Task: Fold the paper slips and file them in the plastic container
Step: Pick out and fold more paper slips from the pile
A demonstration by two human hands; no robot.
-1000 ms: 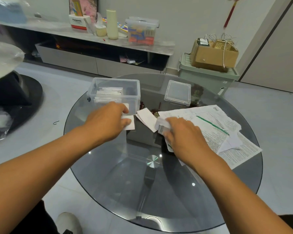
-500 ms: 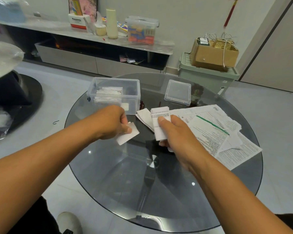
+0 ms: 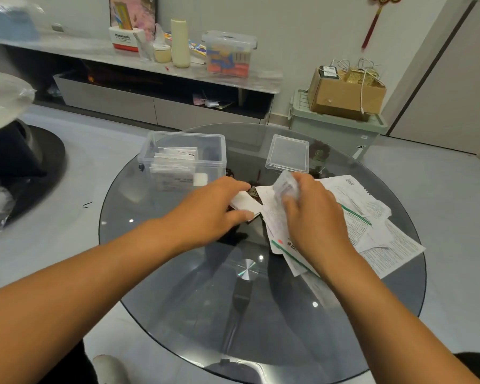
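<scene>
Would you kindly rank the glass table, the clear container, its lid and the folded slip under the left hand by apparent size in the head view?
1. glass table
2. clear container
3. lid
4. folded slip, partly covered by the left hand, so its full size is uncertain.

Both hands reach forward, left [image 3: 211, 212] palm-down with fingers pinched, right [image 3: 313, 214] curled closed.

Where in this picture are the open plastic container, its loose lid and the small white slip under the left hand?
plastic container [image 3: 183, 162]: head view, clear front wall.
lid [image 3: 288, 155]: head view, flat middle.
white slip [image 3: 245, 204]: head view, exposed corner beside the left hand's fingers.
</scene>
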